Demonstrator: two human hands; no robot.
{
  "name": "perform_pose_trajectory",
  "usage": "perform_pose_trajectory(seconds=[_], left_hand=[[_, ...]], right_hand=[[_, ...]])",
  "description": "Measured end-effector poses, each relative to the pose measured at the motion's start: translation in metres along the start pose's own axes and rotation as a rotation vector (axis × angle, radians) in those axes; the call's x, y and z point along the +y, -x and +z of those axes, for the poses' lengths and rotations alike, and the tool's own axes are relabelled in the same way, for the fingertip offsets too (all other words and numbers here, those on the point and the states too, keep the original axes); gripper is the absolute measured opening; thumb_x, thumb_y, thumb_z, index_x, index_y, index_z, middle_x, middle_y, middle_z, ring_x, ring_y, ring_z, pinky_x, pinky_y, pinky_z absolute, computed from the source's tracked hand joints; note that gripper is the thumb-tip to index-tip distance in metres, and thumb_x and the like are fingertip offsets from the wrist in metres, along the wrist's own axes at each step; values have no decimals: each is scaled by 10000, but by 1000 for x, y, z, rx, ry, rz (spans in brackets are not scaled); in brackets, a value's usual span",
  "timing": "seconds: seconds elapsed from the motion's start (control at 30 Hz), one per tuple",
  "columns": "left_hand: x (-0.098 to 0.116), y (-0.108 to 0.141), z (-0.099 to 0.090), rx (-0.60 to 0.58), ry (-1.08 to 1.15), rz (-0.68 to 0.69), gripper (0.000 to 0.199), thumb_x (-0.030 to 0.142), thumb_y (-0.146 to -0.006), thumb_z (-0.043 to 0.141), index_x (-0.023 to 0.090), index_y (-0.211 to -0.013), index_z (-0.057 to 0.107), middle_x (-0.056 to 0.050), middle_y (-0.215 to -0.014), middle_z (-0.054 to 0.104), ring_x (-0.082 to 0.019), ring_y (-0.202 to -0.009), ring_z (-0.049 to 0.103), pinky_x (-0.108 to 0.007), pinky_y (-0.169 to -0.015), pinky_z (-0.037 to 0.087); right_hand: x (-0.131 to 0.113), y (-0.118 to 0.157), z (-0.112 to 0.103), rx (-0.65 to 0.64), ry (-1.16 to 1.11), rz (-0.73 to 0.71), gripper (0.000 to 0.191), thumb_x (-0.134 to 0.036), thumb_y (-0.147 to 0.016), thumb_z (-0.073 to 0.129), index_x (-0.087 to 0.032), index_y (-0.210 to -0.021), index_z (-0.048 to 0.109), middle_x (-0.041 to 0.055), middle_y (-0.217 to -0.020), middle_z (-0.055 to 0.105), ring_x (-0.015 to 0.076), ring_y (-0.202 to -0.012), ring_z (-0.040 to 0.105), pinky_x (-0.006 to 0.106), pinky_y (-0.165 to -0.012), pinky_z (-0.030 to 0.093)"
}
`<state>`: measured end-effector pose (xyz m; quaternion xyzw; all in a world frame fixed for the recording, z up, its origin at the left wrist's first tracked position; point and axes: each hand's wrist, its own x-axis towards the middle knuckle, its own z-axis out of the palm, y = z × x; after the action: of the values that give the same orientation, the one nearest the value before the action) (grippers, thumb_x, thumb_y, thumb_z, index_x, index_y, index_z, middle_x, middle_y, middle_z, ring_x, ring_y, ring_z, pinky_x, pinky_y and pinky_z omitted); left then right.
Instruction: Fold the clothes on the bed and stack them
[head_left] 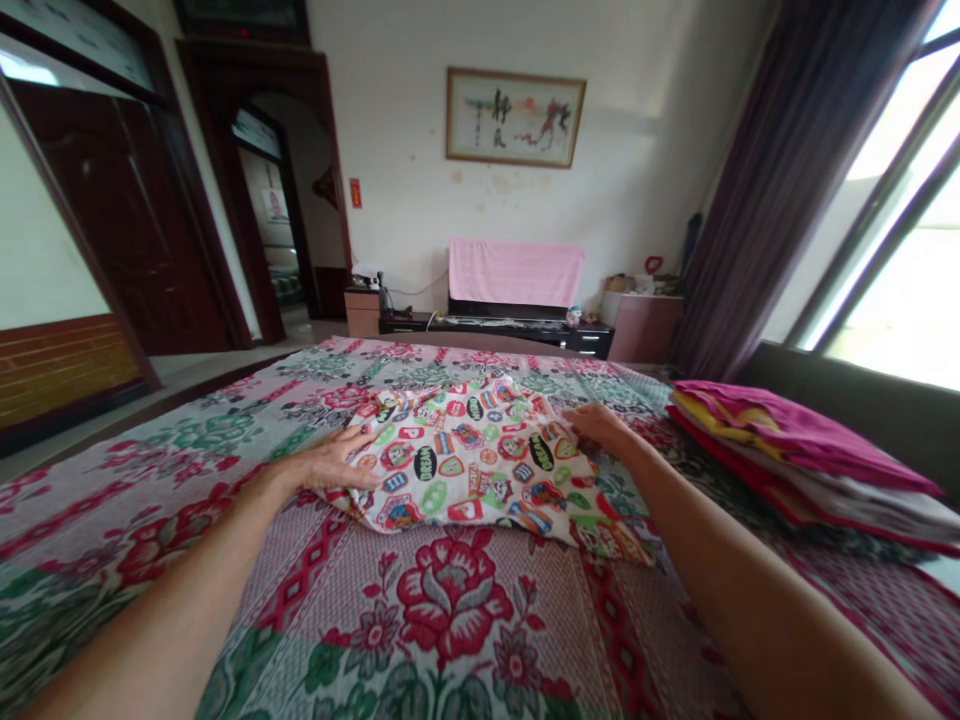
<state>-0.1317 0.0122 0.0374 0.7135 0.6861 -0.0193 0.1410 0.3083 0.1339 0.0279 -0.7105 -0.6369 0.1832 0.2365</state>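
Overall, the room is bounded ahead by a pale wall (pixel 390 120), with a dark red door (pixel 112 200) at left and a dark purple curtain (pixel 765 180) beside the bright window (pixel 900 240) at right. A floral cover (pixel 454 595) spans the foreground; its bands of red and green flowers are woven on a pale ground. Beyond it, from where I stand, a low black cabinet (pixel 592 343) lines the wall below a pink cloth (pixel 516 272) and a framed picture (pixel 516 116). A stack of folded fabrics (pixel 810 450), magenta uppermost, sits on the right side of the cover.

The printed cloth (pixel 465 460) lies centrally on the cover, between the forearms. Its long axis runs left to right across the person's front, the right end slanting toward the person. The narrower far edge faces the cabinet; the wider near edge faces the person, and its near right corner points outward, beside the right forearm.

The left hand (pixel 337 460) is open, fingers extended flat over the left edge. The right hand (pixel 596 428) touches the far right edge with bent fingers; whether it pinches the fabric cannot be determined.
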Motion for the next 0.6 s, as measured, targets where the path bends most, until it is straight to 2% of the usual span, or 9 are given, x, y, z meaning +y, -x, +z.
perform_pose_trajectory(seconds=[0.1, 0.2, 0.33, 0.43, 0.5, 0.6], left_hand=[[-1, -1, 1, -4, 6, 10, 1129, 784, -577, 542, 181, -1491, 265, -110, -1579, 93, -321, -1447, 85, -423, -1157, 196], [-2, -2, 3, 11, 14, 18, 1128, 785, -575, 536, 172, -1487, 280, -119, -1577, 106, -326, -1447, 89, -435, -1151, 208], [1, 1, 1, 4, 31, 30, 1107, 764, -588, 542, 174, -1487, 278, -134, -1573, 114, -323, -1447, 100, -451, -1147, 204], [-2, 6, -4, -3, 73, 68, 1071, 708, -576, 589, 188, -1473, 319, -121, -1573, 138, -315, -1447, 122, -431, -1144, 215], [-8, 10, -8, -2, 155, 109, 976, 649, -566, 634, 235, -1424, 421, -84, -1561, 222, -310, -1430, 208, -395, -1124, 265], [-17, 17, -16, -2, 349, 109, 779, 600, -596, 648, 280, -1302, 568, -46, -1437, 478, -282, -1310, 440, -323, -1036, 381]], right_hand=[[0, 15, -9, -100, -86, 61, 320, -396, -866, 519, -130, -779, 675, 32, -643, 653, 68, -450, 517, 164, -427, 378], [-2, 27, -11, -162, -77, 15, 282, -371, -828, 574, -127, -739, 684, 5, -563, 611, 58, -410, 462, 165, -404, 341], [-4, 31, -4, -101, 53, -71, 137, -249, -741, 634, -137, -722, 712, -10, -538, 616, 75, -464, 513, 159, -435, 346], [1, 27, -3, -23, 81, -46, 173, -227, -712, 633, -144, -821, 737, -2, -589, 652, 98, -526, 569, 168, -476, 373], [6, 25, -4, 15, 95, -16, 219, -265, -714, 635, -148, -862, 744, 1, -589, 654, 108, -530, 574, 182, -487, 379], [13, 22, -6, 18, 113, -62, 232, -327, -733, 622, -165, -832, 755, 4, -603, 665, 118, -560, 587, 191, -511, 384]])
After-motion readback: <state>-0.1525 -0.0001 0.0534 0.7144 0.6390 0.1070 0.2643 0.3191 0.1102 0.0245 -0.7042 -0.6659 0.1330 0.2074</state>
